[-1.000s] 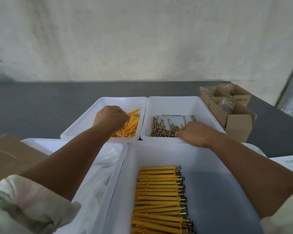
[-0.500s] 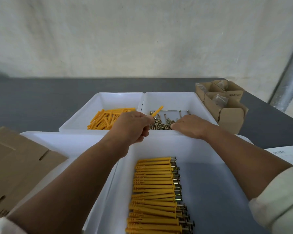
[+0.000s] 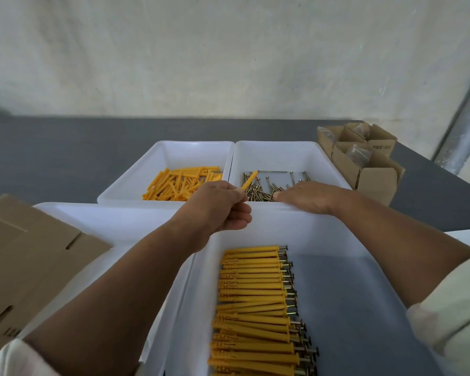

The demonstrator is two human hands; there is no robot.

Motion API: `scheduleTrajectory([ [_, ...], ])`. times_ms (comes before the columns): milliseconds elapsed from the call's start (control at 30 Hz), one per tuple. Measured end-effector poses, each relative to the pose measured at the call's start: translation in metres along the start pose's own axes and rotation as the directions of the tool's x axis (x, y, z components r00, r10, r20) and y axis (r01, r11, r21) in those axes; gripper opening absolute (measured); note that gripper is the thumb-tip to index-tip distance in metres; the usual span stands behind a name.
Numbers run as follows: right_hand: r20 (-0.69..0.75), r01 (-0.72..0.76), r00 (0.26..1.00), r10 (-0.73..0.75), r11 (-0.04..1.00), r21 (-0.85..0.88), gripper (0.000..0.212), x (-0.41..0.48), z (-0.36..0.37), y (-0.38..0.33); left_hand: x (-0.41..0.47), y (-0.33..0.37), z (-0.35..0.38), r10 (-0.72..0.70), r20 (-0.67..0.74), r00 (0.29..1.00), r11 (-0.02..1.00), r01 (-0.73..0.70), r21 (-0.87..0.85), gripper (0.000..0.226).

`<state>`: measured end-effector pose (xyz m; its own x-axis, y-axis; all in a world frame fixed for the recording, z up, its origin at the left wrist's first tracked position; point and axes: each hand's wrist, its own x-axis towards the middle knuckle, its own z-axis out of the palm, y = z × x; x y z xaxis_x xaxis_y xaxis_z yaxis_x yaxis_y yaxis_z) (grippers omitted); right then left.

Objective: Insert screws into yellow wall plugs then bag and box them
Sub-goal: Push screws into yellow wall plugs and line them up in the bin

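One yellow wall plug (image 3: 249, 180) is pinched between the thumb and the fingers of the left hand (image 3: 217, 210), and its free end points up and away, over the near left corner of the screw tray (image 3: 282, 147). The right hand (image 3: 307, 196) is laid palm down over the near edge of that tray, just above the loose screws (image 3: 266, 187). Its fingers are hidden, so it cannot be told whether a screw is grasped.

In the tray to the left (image 3: 174, 150) a heap of loose plugs (image 3: 179, 183) is kept. Nearer to the person, a row of assembled plugs (image 3: 255, 308) with screw heads to the right is laid in a large white bin (image 3: 282, 229). A flat cardboard sheet (image 3: 25, 253) is seen at the left, and open cardboard boxes (image 3: 364, 161) stand on the grey table (image 3: 52, 153) at the right.
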<state>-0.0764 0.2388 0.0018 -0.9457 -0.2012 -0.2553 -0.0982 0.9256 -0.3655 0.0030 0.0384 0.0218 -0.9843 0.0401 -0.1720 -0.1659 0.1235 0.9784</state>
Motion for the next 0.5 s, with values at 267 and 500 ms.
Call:
scheduleTrajectory([
  [267,-0.081,-0.095,0.992,0.093,0.995,-0.028,0.079,0.0,0.003,0.003,0.002,-0.001,0.001,0.007,0.012,1.0,1.0,-0.007,0.023,0.015],
  [500,-0.139,0.029,0.99,-0.019,0.997,0.067,0.04,-0.015,-0.004,0.001,0.007,-0.001,-0.002,0.035,-0.047,0.998,0.999,-0.036,-0.006,0.02],
])
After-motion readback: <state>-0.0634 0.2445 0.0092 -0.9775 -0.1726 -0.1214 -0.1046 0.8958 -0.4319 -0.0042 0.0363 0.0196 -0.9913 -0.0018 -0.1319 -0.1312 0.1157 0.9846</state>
